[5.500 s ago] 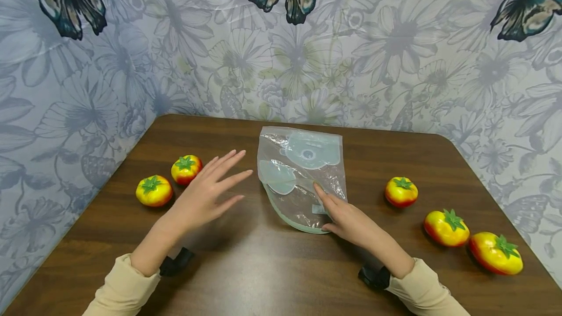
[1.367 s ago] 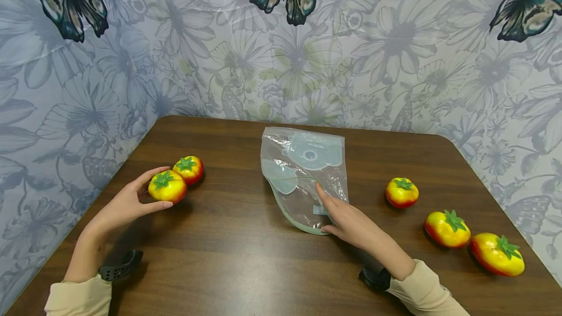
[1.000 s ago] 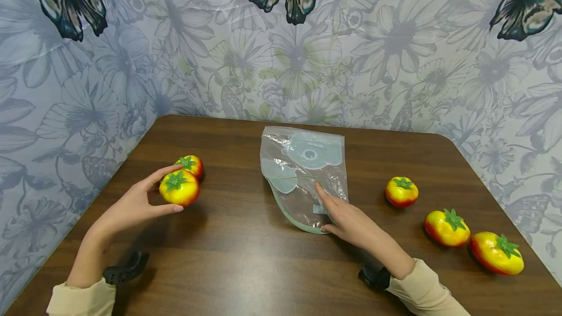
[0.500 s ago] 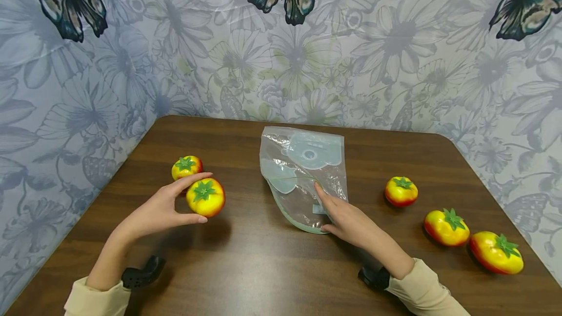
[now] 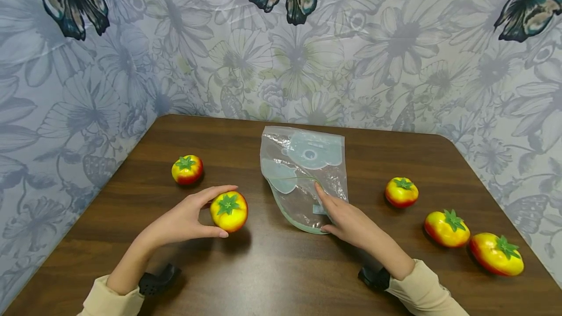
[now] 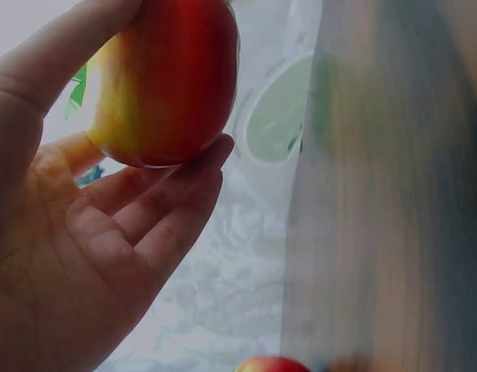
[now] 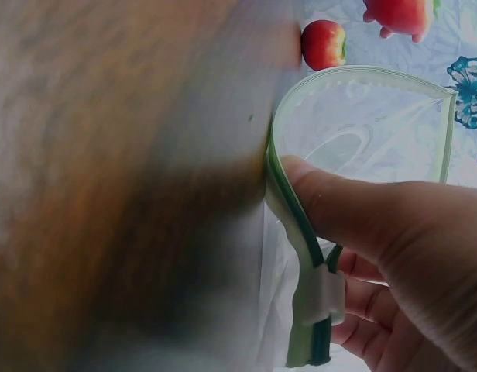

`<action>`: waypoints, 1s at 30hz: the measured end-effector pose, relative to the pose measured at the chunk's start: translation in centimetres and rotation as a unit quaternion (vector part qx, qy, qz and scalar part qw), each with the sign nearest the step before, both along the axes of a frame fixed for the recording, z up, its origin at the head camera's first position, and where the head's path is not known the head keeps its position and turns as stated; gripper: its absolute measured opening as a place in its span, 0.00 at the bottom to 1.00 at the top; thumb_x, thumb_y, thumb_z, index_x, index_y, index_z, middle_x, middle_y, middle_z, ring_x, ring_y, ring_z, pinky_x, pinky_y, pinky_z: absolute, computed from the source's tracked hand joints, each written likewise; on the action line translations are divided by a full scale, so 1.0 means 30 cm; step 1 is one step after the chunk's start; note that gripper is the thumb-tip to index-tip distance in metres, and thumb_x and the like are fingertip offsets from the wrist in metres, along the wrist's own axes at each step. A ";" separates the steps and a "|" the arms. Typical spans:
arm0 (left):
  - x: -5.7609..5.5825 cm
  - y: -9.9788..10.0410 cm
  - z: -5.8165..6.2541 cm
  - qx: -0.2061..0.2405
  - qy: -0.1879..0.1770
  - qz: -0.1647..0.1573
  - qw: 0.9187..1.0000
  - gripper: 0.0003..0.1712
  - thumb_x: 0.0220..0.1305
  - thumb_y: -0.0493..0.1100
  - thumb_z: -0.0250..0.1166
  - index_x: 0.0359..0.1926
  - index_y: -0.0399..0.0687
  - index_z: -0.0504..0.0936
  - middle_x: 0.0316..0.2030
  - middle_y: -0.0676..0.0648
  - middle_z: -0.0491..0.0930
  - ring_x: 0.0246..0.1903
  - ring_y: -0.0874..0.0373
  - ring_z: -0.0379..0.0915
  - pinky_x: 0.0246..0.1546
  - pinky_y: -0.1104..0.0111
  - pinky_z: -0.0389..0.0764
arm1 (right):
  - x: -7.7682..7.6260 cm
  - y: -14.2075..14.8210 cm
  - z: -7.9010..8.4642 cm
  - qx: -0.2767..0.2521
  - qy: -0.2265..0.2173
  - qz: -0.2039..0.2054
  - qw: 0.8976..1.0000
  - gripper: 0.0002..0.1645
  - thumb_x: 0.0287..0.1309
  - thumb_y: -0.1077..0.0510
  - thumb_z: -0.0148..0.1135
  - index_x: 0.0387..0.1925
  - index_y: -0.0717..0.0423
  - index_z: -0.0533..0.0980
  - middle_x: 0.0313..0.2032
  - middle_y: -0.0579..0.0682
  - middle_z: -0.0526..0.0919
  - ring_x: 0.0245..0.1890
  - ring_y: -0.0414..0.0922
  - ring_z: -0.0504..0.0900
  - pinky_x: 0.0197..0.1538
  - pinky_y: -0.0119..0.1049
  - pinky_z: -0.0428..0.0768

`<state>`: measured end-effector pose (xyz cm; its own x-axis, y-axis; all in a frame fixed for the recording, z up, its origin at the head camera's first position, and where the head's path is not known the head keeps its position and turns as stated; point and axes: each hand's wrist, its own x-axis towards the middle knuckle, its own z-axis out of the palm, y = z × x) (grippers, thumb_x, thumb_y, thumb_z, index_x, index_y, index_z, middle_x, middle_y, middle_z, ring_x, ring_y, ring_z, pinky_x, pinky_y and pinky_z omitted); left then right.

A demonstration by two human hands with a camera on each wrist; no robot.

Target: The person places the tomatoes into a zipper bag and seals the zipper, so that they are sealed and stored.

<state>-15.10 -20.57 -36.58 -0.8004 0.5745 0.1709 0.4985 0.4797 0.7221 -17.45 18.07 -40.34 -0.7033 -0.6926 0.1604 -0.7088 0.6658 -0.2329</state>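
In the head view my left hand (image 5: 189,221) pinches a yellow-and-red toy tomato (image 5: 229,211) with a green star-shaped leaf top, thumb on the near side, fingers on the far side. Its shadow falls apart from it on the table. The left wrist view shows the tomato (image 6: 173,85) close up, in the fingertips. My right hand (image 5: 353,226) grips the open mouth of a clear slider zip bag (image 5: 303,179) with pale blue printed shapes. In the right wrist view the thumb is inside the green zip rim (image 7: 362,74), other fingers outside by the white slider (image 7: 324,294).
One more toy tomato (image 5: 187,169) stands at the table's left. On the right are three others: a small tomato (image 5: 401,192), a middle one (image 5: 447,228) and a larger one (image 5: 496,253). The wooden table (image 5: 272,277) meets a flowered wall covering (image 5: 298,72) behind.
My left hand first reached the left-hand tomatoes, took hold of the nearer one, then carried it right and toward me, closer to the bag. The right hand and bag have stayed in place.
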 end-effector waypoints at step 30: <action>-0.013 0.420 0.020 0.020 0.036 -0.188 0.981 0.48 0.47 0.57 0.73 0.68 0.54 0.62 0.59 0.55 0.67 0.56 0.63 0.62 0.55 0.64 0.67 | 0.005 0.002 -0.002 -0.008 -0.007 0.001 1.000 0.62 0.45 0.58 0.74 0.72 0.62 0.43 0.61 0.62 0.67 0.55 0.54 0.72 0.54 0.48 0.71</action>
